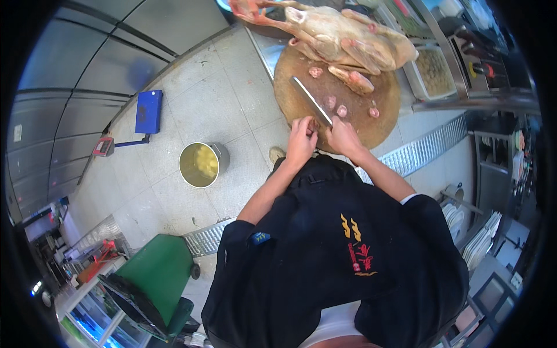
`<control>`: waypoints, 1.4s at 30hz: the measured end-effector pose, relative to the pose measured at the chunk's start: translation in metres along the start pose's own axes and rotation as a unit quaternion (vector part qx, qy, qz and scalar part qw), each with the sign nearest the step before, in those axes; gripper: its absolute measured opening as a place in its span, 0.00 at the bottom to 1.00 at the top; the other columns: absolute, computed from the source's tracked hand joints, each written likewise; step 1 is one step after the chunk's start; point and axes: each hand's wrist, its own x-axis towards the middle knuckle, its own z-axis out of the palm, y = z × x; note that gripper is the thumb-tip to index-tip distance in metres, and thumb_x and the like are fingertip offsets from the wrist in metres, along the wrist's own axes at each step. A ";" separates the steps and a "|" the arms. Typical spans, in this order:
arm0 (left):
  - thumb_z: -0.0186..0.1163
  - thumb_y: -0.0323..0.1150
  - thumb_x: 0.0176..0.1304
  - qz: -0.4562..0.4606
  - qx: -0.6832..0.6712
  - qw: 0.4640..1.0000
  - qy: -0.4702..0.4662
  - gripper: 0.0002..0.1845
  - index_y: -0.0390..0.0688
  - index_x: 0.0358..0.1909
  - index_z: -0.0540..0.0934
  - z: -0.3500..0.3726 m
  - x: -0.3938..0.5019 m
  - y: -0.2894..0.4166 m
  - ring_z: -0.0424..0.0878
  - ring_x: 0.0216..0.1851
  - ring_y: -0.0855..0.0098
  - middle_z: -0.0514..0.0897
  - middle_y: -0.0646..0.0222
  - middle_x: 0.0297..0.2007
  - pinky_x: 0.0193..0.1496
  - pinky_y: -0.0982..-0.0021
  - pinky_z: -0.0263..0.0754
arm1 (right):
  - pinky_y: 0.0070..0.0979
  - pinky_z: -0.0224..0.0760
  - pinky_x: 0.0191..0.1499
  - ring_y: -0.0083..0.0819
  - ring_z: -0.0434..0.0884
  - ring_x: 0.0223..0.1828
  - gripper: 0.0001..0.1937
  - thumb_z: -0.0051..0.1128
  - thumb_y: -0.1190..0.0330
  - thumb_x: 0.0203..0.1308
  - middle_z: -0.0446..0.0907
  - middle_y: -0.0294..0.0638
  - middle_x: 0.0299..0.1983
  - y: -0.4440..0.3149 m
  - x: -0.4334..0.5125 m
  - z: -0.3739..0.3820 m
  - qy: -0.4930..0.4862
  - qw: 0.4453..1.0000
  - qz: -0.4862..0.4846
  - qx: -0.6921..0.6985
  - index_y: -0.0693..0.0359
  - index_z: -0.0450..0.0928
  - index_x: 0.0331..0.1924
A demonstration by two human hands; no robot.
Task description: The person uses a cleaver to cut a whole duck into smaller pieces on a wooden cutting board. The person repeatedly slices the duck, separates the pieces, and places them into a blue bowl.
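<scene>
My right hand (344, 138) grips the handle of a knife (310, 99), probably a cleaver seen edge-on, its blade slanting up and left over a round wooden chopping block (385, 115). At the block's near edge, my left hand (301, 138) has its fingers curled around a small piece of meat (313, 125), partly hidden by them. Several cut meat pieces (342, 111) lie on the wood to the right of the blade. Beyond them are a longer bony piece of poultry (351, 80) and a large plucked whole bird (333, 37), lying across the far side.
A metal pot (223, 158) with pale yellow chunks stands on the tiled floor to the left. Farther left is a blue platform scale (149, 112). A green wheeled bin (152, 278) is behind left. A white tub (420, 82) of round items sits right of the bird.
</scene>
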 end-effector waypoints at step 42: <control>0.70 0.27 0.54 0.059 0.084 0.995 0.011 0.25 0.39 0.54 0.75 -0.016 0.014 0.006 0.74 0.52 0.48 0.76 0.52 0.48 0.56 0.56 0.71 | 0.53 0.76 0.37 0.60 0.84 0.33 0.24 0.47 0.71 0.66 0.82 0.64 0.31 -0.014 -0.002 -0.022 0.051 0.998 0.022 0.006 0.75 0.62 0.63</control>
